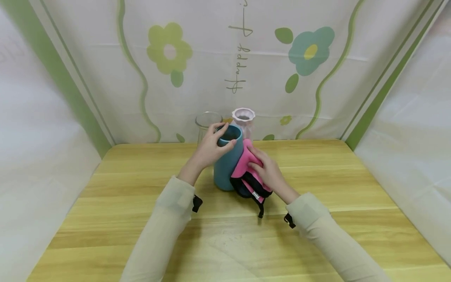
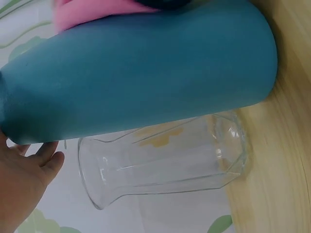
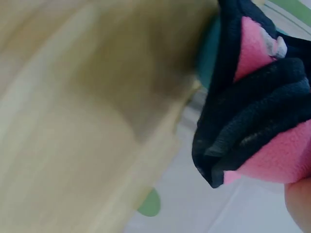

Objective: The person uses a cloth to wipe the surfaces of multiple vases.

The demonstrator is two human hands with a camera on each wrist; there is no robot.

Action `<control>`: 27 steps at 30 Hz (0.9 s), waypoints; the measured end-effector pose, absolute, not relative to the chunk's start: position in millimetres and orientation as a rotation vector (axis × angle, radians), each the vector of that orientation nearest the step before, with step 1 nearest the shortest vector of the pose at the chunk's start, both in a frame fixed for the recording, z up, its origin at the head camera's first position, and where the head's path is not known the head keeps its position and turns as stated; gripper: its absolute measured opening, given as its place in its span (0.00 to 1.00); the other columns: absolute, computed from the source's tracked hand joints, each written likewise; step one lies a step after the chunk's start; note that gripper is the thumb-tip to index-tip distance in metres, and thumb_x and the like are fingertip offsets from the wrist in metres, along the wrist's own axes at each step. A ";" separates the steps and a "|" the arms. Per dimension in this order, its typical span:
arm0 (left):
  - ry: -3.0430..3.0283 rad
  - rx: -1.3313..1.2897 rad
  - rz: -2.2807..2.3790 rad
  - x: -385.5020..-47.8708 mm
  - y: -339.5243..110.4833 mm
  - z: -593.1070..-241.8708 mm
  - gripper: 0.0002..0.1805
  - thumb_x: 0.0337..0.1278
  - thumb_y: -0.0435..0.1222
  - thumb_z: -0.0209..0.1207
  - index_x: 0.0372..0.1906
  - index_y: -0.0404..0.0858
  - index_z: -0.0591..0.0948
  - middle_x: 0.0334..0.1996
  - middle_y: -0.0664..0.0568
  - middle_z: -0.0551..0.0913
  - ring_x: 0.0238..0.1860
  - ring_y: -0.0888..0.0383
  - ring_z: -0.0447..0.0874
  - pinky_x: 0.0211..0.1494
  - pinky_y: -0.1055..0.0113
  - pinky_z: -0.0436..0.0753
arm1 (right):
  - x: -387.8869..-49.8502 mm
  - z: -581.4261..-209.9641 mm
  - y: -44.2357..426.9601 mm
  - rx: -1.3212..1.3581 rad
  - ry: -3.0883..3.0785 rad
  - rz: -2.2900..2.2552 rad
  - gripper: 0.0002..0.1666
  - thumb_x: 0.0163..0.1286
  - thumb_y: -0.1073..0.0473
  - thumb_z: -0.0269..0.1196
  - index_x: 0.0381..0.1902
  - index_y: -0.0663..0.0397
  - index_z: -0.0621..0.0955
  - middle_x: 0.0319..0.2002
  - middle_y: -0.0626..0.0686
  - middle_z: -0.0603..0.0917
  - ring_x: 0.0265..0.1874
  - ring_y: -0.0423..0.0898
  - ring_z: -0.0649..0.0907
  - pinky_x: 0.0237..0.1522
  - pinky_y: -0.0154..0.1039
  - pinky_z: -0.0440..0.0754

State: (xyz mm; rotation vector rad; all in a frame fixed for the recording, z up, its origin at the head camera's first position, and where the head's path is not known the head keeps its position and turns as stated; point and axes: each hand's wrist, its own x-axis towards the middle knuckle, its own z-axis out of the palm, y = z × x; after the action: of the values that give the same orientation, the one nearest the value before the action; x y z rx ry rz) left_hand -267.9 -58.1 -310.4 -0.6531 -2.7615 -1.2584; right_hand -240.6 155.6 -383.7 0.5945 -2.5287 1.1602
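A tall blue vase (image 1: 227,168) stands on the table with its round mouth facing up. My left hand (image 1: 210,147) grips it at the rim, thumb on the near side and fingers on the far side. In my right hand (image 1: 266,168) is a folded pink cloth (image 1: 243,164) with black edging, a small white label and a dark loop. The cloth lies against the right side of the vase. In the right wrist view the folded black-edged cloth (image 3: 257,116) shows close up, with only a bit of a finger visible.
Behind the blue vase stand a clear glass vase (image 1: 208,119) on the left and a pale pink vase (image 1: 244,117) with a scalloped rim on the right. A printed curtain (image 1: 218,58) hangs behind the wooden table (image 1: 141,203) and at both sides.
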 end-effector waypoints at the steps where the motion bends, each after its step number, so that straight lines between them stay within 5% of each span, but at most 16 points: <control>1: -2.767 -0.653 -1.253 -267.7 -58.3 -309.8 0.39 0.62 0.53 0.54 0.74 0.46 0.56 0.74 0.48 0.53 0.72 0.44 0.58 0.69 0.46 0.67 | -240.7 -381.1 154.7 0.587 -2.504 1.170 0.32 0.64 0.66 0.62 0.67 0.55 0.70 0.64 0.64 0.74 0.63 0.61 0.74 0.63 0.56 0.72; 9: -2.772 -0.681 -1.249 -268.9 -57.3 -310.3 0.39 0.62 0.51 0.53 0.75 0.46 0.56 0.74 0.50 0.52 0.70 0.44 0.61 0.69 0.47 0.68 | -240.8 -372.5 150.2 0.595 -2.431 1.173 0.33 0.63 0.67 0.63 0.66 0.57 0.71 0.61 0.65 0.76 0.59 0.60 0.77 0.60 0.54 0.75; 27: -2.735 -0.680 -1.164 -269.2 -56.9 -315.8 0.40 0.64 0.55 0.51 0.75 0.46 0.54 0.76 0.49 0.49 0.74 0.44 0.52 0.70 0.40 0.61 | -240.6 -417.4 160.4 0.568 -2.950 0.892 0.33 0.67 0.61 0.61 0.69 0.60 0.67 0.63 0.70 0.71 0.62 0.65 0.73 0.61 0.56 0.73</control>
State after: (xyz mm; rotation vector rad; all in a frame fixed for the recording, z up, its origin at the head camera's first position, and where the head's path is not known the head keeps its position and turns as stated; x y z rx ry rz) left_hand -269.2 -56.9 -315.8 -0.6799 -2.7353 -1.1639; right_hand -240.6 160.4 -417.4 0.5677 -2.9500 0.8923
